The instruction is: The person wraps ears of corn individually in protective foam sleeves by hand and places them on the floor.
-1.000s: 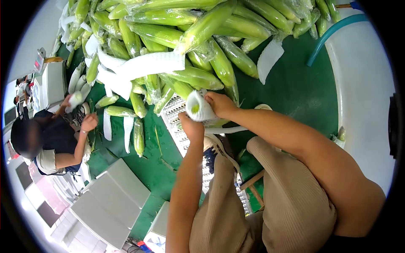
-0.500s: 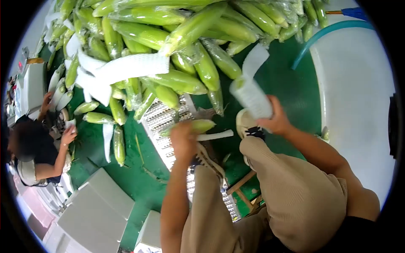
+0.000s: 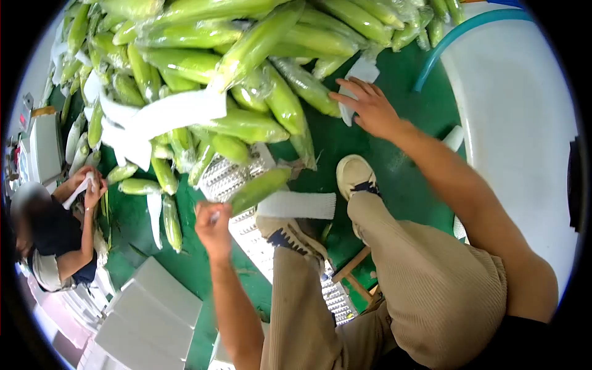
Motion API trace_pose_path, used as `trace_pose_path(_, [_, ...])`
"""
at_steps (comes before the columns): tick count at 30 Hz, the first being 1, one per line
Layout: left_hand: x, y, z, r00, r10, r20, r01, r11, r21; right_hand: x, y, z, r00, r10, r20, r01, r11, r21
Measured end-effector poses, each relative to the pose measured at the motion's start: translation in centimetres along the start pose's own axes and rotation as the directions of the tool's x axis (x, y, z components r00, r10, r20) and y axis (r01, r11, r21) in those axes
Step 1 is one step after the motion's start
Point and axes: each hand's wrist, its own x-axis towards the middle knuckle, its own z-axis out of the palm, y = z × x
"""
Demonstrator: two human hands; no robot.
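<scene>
My left hand [image 3: 213, 229] is closed around the end of a green ear of corn [image 3: 259, 190], held at a slant above a metal panel with rows of small raised bits [image 3: 237, 176]. A white foam net sleeve [image 3: 299, 205] lies beside that corn, across my shoe. My right hand [image 3: 369, 110] reaches forward, fingers stretched out and apart over another white foam sleeve [image 3: 365, 69] at the edge of the corn pile [image 3: 246, 61]. The fingers touch this sleeve; its middle is partly covered by them. Many ears in the pile are in clear plastic film.
A large white tub [image 3: 512, 123] stands at right, with a teal hose [image 3: 435, 58] over its rim. A white-sleeved piece [image 3: 454, 138] lies beside it. White foam boxes [image 3: 151, 308] stand lower left. At far left another person [image 3: 55, 222] handles a white sleeve. Loose corn [image 3: 171, 222] lies on the green floor.
My right hand has let go of the white-sleeved ear and moved up to the other sleeve. My left hand has shifted left with its corn. The view has shifted slightly.
</scene>
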Motion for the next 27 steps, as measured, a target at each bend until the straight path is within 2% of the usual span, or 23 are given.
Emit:
trace_pose_path(1, [0.5, 0.9, 0.6, 0.989, 0.116, -0.097, -0.111, 0.993, 0.049, 1.5, -0.3, 0.7, 0.995, -0.096, 0.039, 0.098, 0.994, -0.044])
trace_pose_path(2, [1.2, 2.6, 3.1, 0.989, 0.012, -0.148, -0.042, 0.979, -0.201, 2.2, -0.6, 1.5, 0.991, -0.028, 0.128, 0.029, 1.000, -0.005])
trace_pose_path(3, [2.1, 4.3, 6.1, 0.980, -0.087, -0.178, -0.002, 0.895, -0.446, 2.6, -0.3, 2.2, 0.976, 0.033, 0.214, -0.038, 0.999, 0.019])
trace_pose_path(4, [2.6, 5.5, 7.5, 0.990, -0.062, -0.128, 0.003, 0.908, -0.420, 1.6, 0.0, 3.3, 0.997, -0.040, 0.061, 0.042, 0.999, -0.028])
trace_pose_path(5, [2.9, 6.2, 8.7, 0.996, -0.043, -0.073, 0.010, 0.917, -0.399, 0.5, -0.3, 3.5, 0.996, 0.012, 0.088, -0.010, 1.000, -0.027])
trace_pose_path(7, [2.9, 5.2, 10.8, 0.989, -0.108, -0.098, 0.048, 0.876, -0.481, -1.5, -1.9, 2.8, 0.986, 0.057, 0.157, -0.087, 0.978, 0.192])
trace_pose_path(8, [2.8, 5.3, 11.9, 0.986, -0.102, -0.129, 0.026, 0.870, -0.492, -2.5, -3.6, 1.7, 0.987, 0.102, 0.124, -0.134, 0.947, 0.290])
trace_pose_path(11, [0.7, 7.6, 12.2, 0.970, 0.046, -0.240, -0.117, 0.949, -0.293, -3.4, -9.2, -0.6, 0.955, 0.293, 0.049, -0.267, 0.772, 0.576])
trace_pose_path(12, [0.0, 8.5, 11.7, 0.965, 0.121, -0.234, -0.188, 0.938, -0.290, -3.2, -10.6, -1.0, 0.952, 0.300, 0.061, -0.268, 0.720, 0.640])
trace_pose_path(13, [-0.4, 8.9, 11.3, 0.934, 0.274, -0.231, -0.323, 0.923, -0.211, -2.9, -11.5, -0.6, 0.974, 0.220, 0.052, -0.188, 0.659, 0.728])
trace_pose_path(15, [-0.4, 7.8, 10.9, 0.890, 0.452, -0.060, -0.437, 0.884, 0.166, -1.9, -14.1, -1.2, 0.994, 0.051, 0.092, -0.105, 0.562, 0.821])
trace_pose_path(16, [0.1, 8.6, 10.5, 0.885, 0.463, 0.058, -0.461, 0.849, 0.257, -1.1, -15.8, -1.3, 0.996, 0.036, 0.080, -0.088, 0.472, 0.877])
trace_pose_path(17, [-0.3, 9.9, 10.3, 0.924, 0.361, 0.125, -0.382, 0.879, 0.285, -0.6, -17.4, -1.4, 0.998, 0.021, 0.067, -0.070, 0.385, 0.920])
trace_pose_path(18, [-0.1, 9.9, 10.5, 0.922, 0.373, 0.099, -0.386, 0.886, 0.256, -0.5, -18.8, -1.5, 0.992, 0.073, 0.106, -0.122, 0.269, 0.955])
trace_pose_path(20, [0.2, 9.9, 10.9, 0.941, 0.329, 0.082, -0.339, 0.915, 0.219, -0.4, -18.1, -2.9, 0.897, 0.039, 0.440, -0.431, -0.149, 0.890])
trace_pose_path(22, [0.7, 10.0, 10.7, 0.970, 0.230, 0.083, -0.243, 0.942, 0.231, 0.0, -18.3, -3.5, 0.898, 0.052, 0.436, -0.344, -0.534, 0.772])
trace_pose_path(23, [0.6, 9.8, 10.7, 0.961, 0.264, 0.081, -0.274, 0.950, 0.152, -0.1, -18.2, -4.2, 0.856, 0.014, 0.517, -0.397, -0.621, 0.676])
trace_pose_path(24, [0.6, 9.1, 10.5, 0.950, 0.297, 0.097, -0.306, 0.947, 0.099, -0.5, -17.3, -3.8, 0.838, -0.038, 0.544, -0.491, -0.486, 0.723])
trace_pose_path(25, [0.7, 9.2, 10.2, 0.929, 0.352, 0.113, -0.364, 0.924, 0.119, -0.6, -16.9, -3.9, 0.821, -0.083, 0.565, -0.535, -0.460, 0.709])
trace_pose_path(27, [0.7, 9.7, 10.1, 0.941, 0.328, 0.077, -0.334, 0.940, 0.072, -0.6, -17.5, -5.0, 0.794, -0.113, 0.598, -0.551, -0.550, 0.627])
